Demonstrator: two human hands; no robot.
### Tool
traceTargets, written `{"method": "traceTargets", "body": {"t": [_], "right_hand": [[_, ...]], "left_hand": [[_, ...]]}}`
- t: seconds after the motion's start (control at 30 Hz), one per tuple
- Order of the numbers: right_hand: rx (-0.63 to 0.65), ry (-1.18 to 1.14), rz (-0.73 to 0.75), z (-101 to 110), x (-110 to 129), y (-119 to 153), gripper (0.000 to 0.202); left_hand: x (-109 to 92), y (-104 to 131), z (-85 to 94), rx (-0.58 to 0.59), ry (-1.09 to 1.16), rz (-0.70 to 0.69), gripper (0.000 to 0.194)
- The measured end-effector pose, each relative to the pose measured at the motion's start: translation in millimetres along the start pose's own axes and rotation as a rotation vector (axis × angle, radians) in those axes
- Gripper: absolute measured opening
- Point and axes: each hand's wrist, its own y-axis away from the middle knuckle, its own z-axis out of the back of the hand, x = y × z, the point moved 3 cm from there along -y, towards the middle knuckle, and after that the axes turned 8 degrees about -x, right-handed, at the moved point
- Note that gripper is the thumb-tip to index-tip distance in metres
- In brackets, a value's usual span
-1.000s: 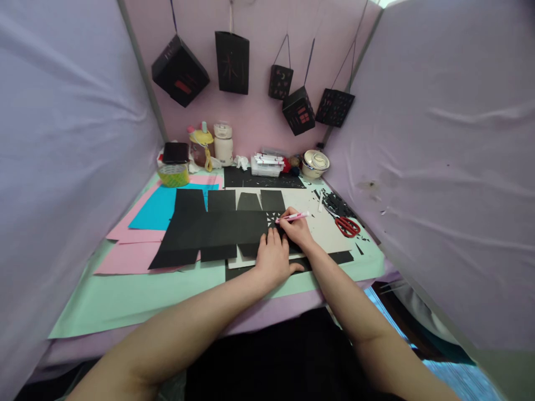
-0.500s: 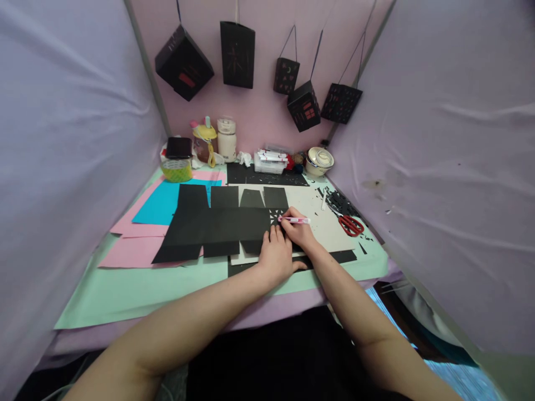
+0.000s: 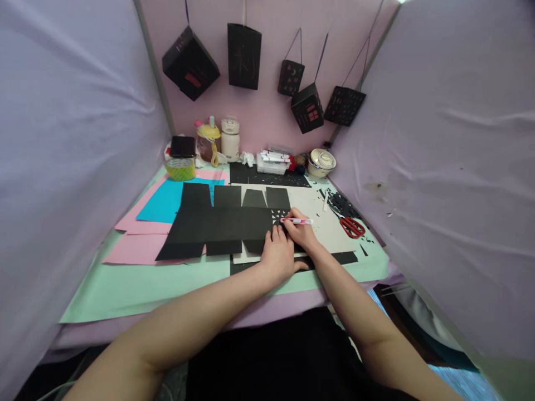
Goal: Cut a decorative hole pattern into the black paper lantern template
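Observation:
A large black paper sheet (image 3: 225,224) with flaps along its upper and lower edges lies on a pale board (image 3: 330,231). Small pale cut-outs show near its right end. My left hand (image 3: 279,253) lies flat on the sheet's lower right part, fingers spread and thumb pointing right. My right hand (image 3: 300,229) is closed around a pink and white pen-like tool (image 3: 304,221), its tip at the right side of the cut-outs. The exact tip is too small to make out.
Red-handled scissors (image 3: 352,228) lie right, beside black scraps (image 3: 340,205). Pink paper (image 3: 137,249) and blue paper (image 3: 161,206) lie left. Jars, a clear box (image 3: 272,164) and a lidded bowl (image 3: 321,162) stand behind. Several black paper boxes hang above, one at the left (image 3: 191,64).
The whole view has shifted slightly, so most things appear a little further right. Both hands keep nearly the same places on the black sheet.

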Motion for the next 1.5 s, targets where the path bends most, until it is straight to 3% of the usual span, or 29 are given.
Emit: {"method": "traceTargets", "body": {"t": [1.03, 1.5], "right_hand": [[-0.003, -0.007, -0.026, -0.1, -3.6, 1.0, 0.012], [-0.062, -0.038, -0.078, 1.8, -4.5, -0.2, 0.01]], "left_hand": [[0.2, 0.0, -3.4, -0.005, 0.008, 0.004, 0.104], [-0.1, 0.4, -0.7, -0.001, 0.013, 0.003, 0.102]]}}
